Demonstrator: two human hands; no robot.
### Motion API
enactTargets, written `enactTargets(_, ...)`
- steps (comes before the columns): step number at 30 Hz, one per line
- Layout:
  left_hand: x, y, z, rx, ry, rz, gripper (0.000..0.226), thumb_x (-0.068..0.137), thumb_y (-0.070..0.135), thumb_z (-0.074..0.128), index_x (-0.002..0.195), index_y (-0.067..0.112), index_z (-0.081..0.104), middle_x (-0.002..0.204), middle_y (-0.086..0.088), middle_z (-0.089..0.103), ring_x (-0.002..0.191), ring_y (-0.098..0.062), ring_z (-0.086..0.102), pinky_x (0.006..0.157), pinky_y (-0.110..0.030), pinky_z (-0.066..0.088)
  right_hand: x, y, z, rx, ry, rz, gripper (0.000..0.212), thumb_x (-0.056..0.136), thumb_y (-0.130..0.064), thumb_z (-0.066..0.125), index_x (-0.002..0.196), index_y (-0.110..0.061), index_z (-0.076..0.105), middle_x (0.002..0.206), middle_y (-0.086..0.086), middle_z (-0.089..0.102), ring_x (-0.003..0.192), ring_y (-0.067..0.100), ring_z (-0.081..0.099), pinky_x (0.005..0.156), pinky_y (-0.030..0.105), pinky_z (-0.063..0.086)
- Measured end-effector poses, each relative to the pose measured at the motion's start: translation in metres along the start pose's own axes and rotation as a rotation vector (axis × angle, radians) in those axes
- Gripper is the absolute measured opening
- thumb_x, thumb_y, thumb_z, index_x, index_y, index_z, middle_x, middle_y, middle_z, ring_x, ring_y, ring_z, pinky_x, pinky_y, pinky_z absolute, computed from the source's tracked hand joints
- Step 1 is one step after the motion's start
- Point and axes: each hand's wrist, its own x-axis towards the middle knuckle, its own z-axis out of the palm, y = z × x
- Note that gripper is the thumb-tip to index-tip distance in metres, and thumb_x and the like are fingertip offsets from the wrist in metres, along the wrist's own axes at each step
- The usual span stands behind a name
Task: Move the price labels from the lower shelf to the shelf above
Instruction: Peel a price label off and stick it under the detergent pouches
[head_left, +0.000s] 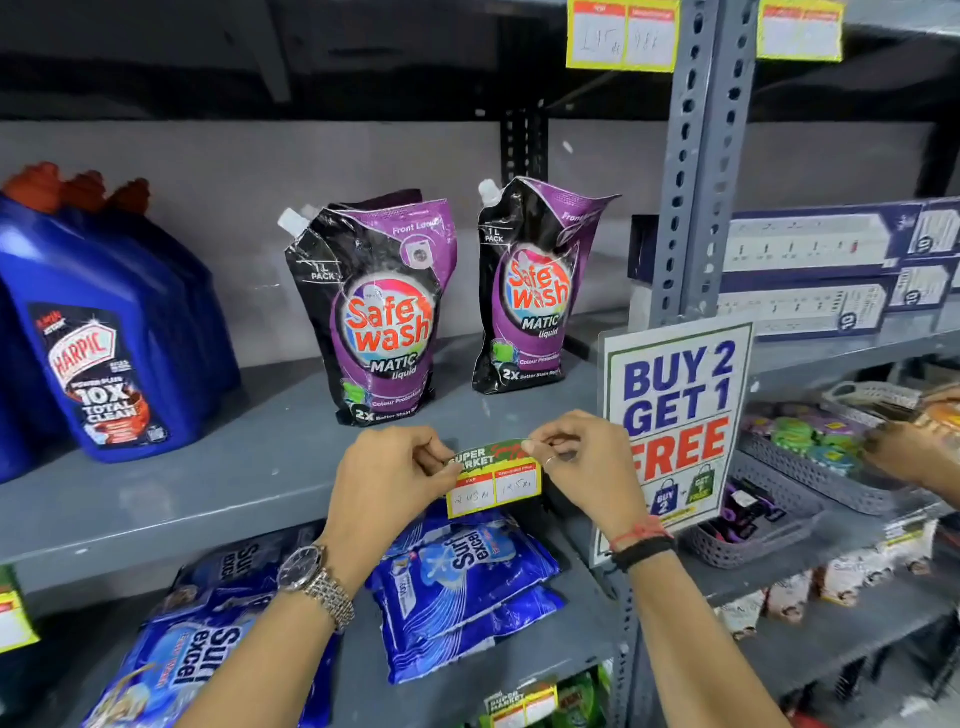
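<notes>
We cannot read the handwritten figures on the price label (493, 480), and its upper corners are hidden under our fingertips; a second person's hand (904, 452) is cut off at the frame's right edge, and the blue bottles (104, 332) run out of view at the left. Our left hand (392, 480) pinches the label's top-left corner and our right hand (584, 465) pinches the top-right, both closed on it, holding it against the front edge of the grey shelf (208, 467) just below the two purple detergent pouches (382, 312). The label is a small card with a yellow border, a green band reading "SUPER MARKET" on top, and two white boxes headed in red. Blue washing-powder packets (467, 577) lie on the shelf beneath. A "BUY 2 GET 1 FREE" sign (675, 431) stands just right of our right hand, against a perforated grey upright (696, 156). More yellow labels (623, 34) hang from the shelf overhead.
</notes>
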Motion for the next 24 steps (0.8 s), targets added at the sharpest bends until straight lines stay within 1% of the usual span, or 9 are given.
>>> enactTargets(3,0.001,0.005,0.001,0.062,0.025,-0.020,0.021,0.067,0.043,0.077,0.061,0.033,0.059,0.055,0.020,0.063,0.056,0.007,0.060,0.048,-0.011,0.038,-0.001,-0.001,-0.002,-0.012,0.009,0.018,0.013,0.069,-0.022,0.080,0.073,-0.024,0.067,0.069,-0.016,0.061,0.066,0.005,0.061,0.063,0.011,0.052)
enactTargets(5,0.000,0.006,0.002,0.108,0.038,-0.006,0.023,0.068,0.045,0.077,0.068,0.032,0.058,0.057,0.018,0.063,0.057,0.004,0.059,0.049,-0.017,0.040,-0.001,0.000,-0.006,-0.021,0.021,0.028,0.029,0.064,-0.031,0.082,0.081,-0.023,0.060,0.074,-0.008,0.061,0.069,0.004,0.057,0.063,0.008,0.048)
enactTargets(8,-0.003,0.005,0.003,0.132,0.109,0.101,0.026,0.070,0.046,0.076,0.086,0.035,0.059,0.070,0.017,0.058,0.059,-0.001,0.053,0.047,-0.019,0.038,-0.004,-0.003,-0.007,-0.074,0.033,-0.018,0.051,0.060,-0.053,0.077,0.095,-0.025,0.053,0.090,-0.009,0.059,0.087,0.006,0.054,0.072,0.013,0.041)
enactTargets(11,0.000,0.004,0.003,0.097,0.135,0.193,0.023,0.077,0.047,0.070,0.095,0.035,0.067,0.085,0.015,0.057,0.067,-0.003,0.056,0.053,-0.022,0.047,-0.004,-0.012,0.005,-0.172,-0.018,-0.053,0.064,0.062,-0.063,0.069,0.110,-0.024,0.053,0.106,-0.006,0.061,0.105,0.010,0.052,0.084,0.023,0.043)
enactTargets(14,0.005,0.000,0.007,0.031,0.036,0.198,0.022,0.082,0.043,0.066,0.097,0.030,0.073,0.096,0.014,0.067,0.085,-0.006,0.063,0.072,-0.031,0.055,-0.002,-0.013,0.015,-0.207,-0.015,-0.025,0.061,0.064,-0.059,0.071,0.111,-0.022,0.058,0.110,0.000,0.066,0.107,0.016,0.056,0.090,0.034,0.047)
enactTargets(17,0.008,-0.006,0.009,-0.046,0.011,0.170,0.021,0.083,0.042,0.066,0.097,0.030,0.075,0.101,0.017,0.071,0.091,0.000,0.065,0.080,-0.029,0.055,0.000,-0.010,0.016,-0.156,-0.002,0.026,0.048,0.065,-0.051,0.073,0.104,-0.025,0.062,0.105,0.002,0.067,0.098,0.017,0.060,0.087,0.034,0.048)
enactTargets(19,0.010,-0.009,0.009,-0.062,-0.002,0.168,0.021,0.082,0.042,0.066,0.098,0.030,0.075,0.102,0.016,0.072,0.093,0.002,0.064,0.082,-0.025,0.054,0.002,-0.007,0.014,-0.110,-0.020,0.050,0.037,0.068,-0.041,0.074,0.101,-0.026,0.065,0.104,0.003,0.067,0.094,0.017,0.061,0.085,0.029,0.047)
enactTargets(21,0.011,-0.011,0.008,-0.082,-0.027,0.164,0.022,0.083,0.040,0.067,0.100,0.029,0.075,0.103,0.014,0.073,0.096,0.001,0.064,0.086,-0.025,0.053,0.006,-0.006,0.011,-0.078,-0.054,0.064,0.027,0.073,-0.029,0.074,0.099,-0.024,0.068,0.106,0.003,0.069,0.097,0.016,0.063,0.086,0.023,0.045)
enactTargets(24,0.013,-0.014,0.006,-0.097,-0.076,0.164,0.023,0.084,0.035,0.068,0.105,0.027,0.074,0.108,0.011,0.073,0.102,0.003,0.060,0.090,-0.017,0.046,0.013,-0.003,0.003,-0.020,-0.088,0.067,0.017,0.078,-0.012,0.070,0.094,-0.016,0.070,0.103,0.003,0.073,0.091,0.010,0.065,0.076,0.001,0.042)
